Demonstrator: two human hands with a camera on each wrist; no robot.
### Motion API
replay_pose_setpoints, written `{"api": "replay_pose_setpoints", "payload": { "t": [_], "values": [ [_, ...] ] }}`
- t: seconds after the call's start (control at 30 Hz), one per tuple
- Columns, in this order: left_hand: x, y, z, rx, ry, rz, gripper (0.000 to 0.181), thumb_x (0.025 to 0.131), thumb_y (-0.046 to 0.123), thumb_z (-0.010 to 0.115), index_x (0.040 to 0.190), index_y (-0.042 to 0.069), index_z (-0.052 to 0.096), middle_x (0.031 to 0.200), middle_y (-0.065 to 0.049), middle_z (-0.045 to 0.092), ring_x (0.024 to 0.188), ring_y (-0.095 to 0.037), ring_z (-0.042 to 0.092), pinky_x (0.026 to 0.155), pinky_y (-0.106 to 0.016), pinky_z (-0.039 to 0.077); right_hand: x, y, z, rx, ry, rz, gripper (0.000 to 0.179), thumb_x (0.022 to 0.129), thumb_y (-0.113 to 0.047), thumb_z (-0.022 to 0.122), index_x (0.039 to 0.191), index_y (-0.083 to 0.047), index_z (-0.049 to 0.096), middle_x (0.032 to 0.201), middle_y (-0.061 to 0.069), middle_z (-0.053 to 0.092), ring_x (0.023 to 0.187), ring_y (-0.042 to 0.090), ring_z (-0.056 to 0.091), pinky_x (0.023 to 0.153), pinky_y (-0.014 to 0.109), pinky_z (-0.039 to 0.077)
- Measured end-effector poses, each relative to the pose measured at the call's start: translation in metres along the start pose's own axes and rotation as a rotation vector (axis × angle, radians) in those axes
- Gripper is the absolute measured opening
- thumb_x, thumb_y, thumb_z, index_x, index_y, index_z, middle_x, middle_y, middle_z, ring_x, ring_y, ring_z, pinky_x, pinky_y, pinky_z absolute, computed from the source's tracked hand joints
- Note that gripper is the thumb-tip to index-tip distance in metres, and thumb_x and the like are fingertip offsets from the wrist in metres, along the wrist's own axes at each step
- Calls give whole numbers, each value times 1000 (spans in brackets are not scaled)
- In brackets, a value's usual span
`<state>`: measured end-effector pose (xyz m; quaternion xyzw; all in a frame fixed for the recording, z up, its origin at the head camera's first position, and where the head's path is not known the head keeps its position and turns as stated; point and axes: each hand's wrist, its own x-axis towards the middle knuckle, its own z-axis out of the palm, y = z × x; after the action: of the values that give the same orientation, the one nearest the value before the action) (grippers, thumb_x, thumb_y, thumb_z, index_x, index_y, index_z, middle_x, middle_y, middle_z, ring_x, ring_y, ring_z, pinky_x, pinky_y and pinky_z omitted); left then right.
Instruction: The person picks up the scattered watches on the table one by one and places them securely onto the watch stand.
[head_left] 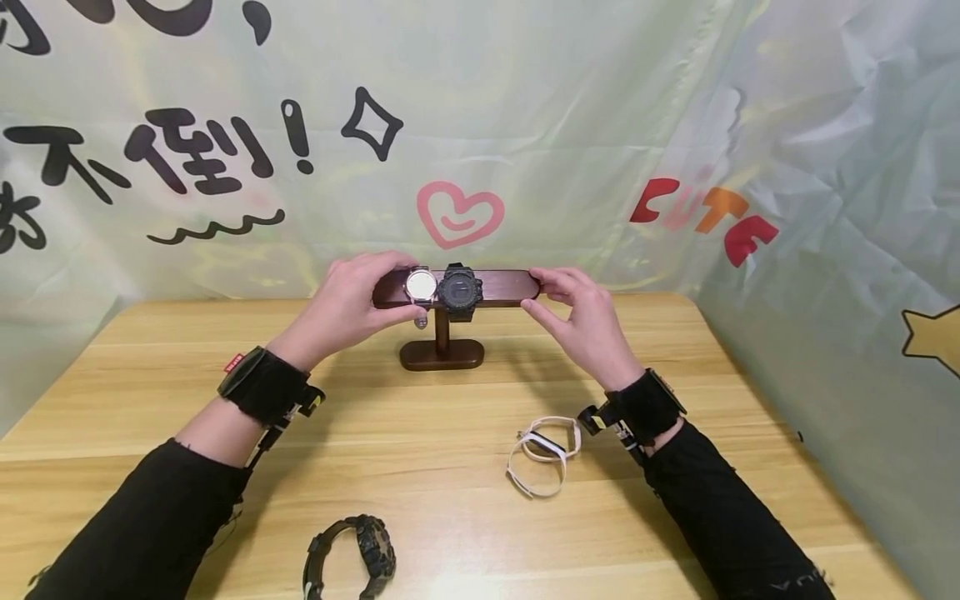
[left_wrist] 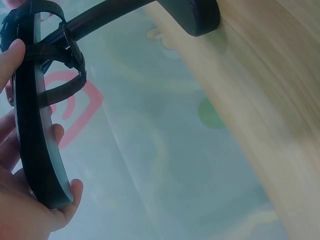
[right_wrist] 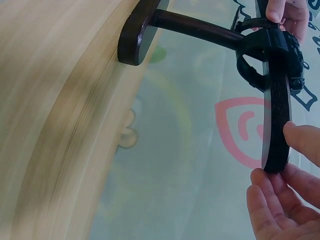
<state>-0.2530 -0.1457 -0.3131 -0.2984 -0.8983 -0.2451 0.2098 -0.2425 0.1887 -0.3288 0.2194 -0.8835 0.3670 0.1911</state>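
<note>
A dark brown wooden watch stand [head_left: 510, 287] stands at the back of the table, its crossbar raised on one post over an oval base. My left hand [head_left: 348, 300] grips the crossbar's left end, thumb in front beside a round light-dialled watch [head_left: 422, 285]. Right next to that, a chunky black watch [head_left: 460, 289] is strapped round the bar near its middle. At the bar's right end, my right hand [head_left: 579, 312] holds it between thumb and fingers. In the left wrist view, loose dark straps [left_wrist: 65, 92] hang beneath the bar [left_wrist: 37, 145].
Two pale wristbands [head_left: 542, 493], one with a dark face, lie on the wooden table [head_left: 450, 467] below my right hand. A camouflage-patterned watch [head_left: 377, 546] rests at the front. Behind the table hangs a pale printed curtain [head_left: 570, 142].
</note>
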Motion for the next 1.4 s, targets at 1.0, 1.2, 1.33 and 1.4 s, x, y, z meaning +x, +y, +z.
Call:
{"api": "replay_pose_setpoints", "payload": {
  "t": [1.0, 1.2, 1.33, 1.4],
  "values": [
    [-11, -3, 0, -75, 31, 16, 60, 91, 28, 89, 144, 11, 66, 134, -11, 73, 112, -25, 70, 89, -44, 60, 0, 0, -7, -31, -48, -18, 49, 100, -21, 78, 146, -6, 66, 137, 15, 66, 123, 33, 70, 110, 47, 57],
    [-13, -2, -1, -79, 48, 23, 56, 92, 28, 88, 141, 12, 67, 133, -10, 73, 115, -25, 69, 92, -46, 59, 0, 0, -8, -44, -68, -12, 50, 101, -22, 78, 147, -7, 65, 139, 15, 66, 126, 33, 68, 111, 50, 56],
    [-15, -1, -1, -87, 62, 28, 53, 92, 25, 88, 140, 13, 68, 131, -9, 73, 114, -24, 68, 93, -46, 58, 0, -1, -9, -53, -79, -14, 52, 101, -23, 78, 148, -8, 64, 139, 14, 66, 126, 33, 68, 111, 51, 56],
    [-16, -1, -1, -88, 67, 31, 52, 92, 25, 88, 139, 13, 69, 129, -9, 73, 113, -24, 68, 92, -45, 58, 0, -1, -10, -55, -83, -13, 52, 101, -23, 78, 148, -8, 64, 139, 14, 66, 126, 33, 67, 111, 51, 55]
  ]
}}
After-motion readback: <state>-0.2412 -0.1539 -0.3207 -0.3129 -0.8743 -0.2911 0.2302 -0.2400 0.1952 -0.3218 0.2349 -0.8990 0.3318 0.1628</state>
